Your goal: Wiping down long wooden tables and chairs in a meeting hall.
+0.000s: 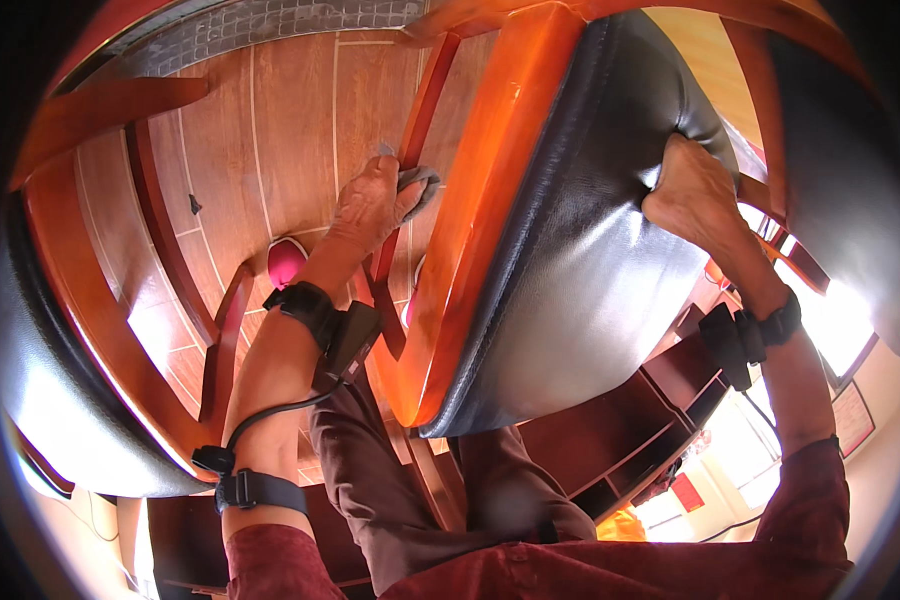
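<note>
Two hands on one chair. Left hand (pixel 370 205) is closed around a grey cloth (pixel 420 183), pressing it against a thin wooden rail (pixel 422 105) of the chair frame; the cloth bunches out on the right side of the fingers, touching the rail. The rail's long axis runs up and slightly right from the hand, down toward the knees the other way, so any stroke follows that line. Right hand (pixel 692 190) is spread flat, fingers curled over the far edge of the black padded seat (pixel 580 260), gripping nothing else, just bracing the tilted chair. The broad orange wooden seat frame (pixel 480 210) lies between the two hands, just right of the cloth. Left hand is the one nearer the rail; right is well apart on the cushion. Below: wood-pattern floor (pixel 280 130), a pink shoe tip (pixel 288 262) near the left wrist. A second chair (pixel 80 330) stands at left.
</note>
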Demonstrator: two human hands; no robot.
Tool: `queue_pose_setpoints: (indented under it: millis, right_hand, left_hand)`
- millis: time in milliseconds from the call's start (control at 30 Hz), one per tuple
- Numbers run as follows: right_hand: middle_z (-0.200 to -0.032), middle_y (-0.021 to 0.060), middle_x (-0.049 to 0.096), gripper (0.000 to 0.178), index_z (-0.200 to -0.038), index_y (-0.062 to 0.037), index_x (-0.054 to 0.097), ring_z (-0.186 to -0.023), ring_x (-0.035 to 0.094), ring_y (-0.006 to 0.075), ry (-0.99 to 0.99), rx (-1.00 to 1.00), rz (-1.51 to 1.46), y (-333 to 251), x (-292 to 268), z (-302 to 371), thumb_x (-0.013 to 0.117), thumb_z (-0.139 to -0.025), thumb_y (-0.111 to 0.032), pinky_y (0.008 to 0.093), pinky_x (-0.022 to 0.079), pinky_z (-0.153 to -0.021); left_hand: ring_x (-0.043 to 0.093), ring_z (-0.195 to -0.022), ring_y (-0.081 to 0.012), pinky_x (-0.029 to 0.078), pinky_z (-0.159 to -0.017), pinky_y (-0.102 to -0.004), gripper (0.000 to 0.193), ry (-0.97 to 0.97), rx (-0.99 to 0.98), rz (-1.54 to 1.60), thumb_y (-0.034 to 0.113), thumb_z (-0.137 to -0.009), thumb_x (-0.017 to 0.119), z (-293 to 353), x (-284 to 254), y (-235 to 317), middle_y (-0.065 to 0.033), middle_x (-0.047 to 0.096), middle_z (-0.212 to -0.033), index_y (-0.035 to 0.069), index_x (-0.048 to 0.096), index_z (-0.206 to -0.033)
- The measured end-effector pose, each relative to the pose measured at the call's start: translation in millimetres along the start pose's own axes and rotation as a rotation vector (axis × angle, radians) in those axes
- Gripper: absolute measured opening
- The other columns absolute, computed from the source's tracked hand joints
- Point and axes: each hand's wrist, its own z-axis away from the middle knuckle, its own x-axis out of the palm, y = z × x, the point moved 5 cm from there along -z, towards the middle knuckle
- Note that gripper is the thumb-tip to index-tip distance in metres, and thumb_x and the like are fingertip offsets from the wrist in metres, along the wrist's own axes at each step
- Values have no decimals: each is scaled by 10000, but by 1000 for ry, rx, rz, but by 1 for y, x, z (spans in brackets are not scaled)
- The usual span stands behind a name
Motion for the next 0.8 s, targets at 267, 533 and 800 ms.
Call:
queue_pose_setpoints:
  millis: [267,533,800]
  right_hand:
    - [-685,298,564,135,-603,98,533,-675,588,422,143,-84,-93,1,6,-1,511,-512,1,442,470,-632]
    - [-637,296,545,106,-540,91,515,-646,579,429,113,-91,-116,3,0,3,508,-504,-8,440,461,-603]
    - [-621,281,554,108,-551,84,540,-629,600,392,82,-69,-84,0,-6,4,522,-510,-13,418,473,-582]
  left_hand:
    - [546,-955,-407,435,-791,-438,495,22,-88,111,421,-853,491,-122,-44,17,-272,572,-988,-33,528,-1045]
    - [540,-964,-407,416,-844,-406,533,7,-147,282,383,-803,557,-81,-10,-6,-256,583,-972,-16,433,-1134]
    - [565,-879,-338,434,-762,-365,405,-231,-258,405,252,-760,624,100,29,-45,-217,553,-892,-12,450,-1012]
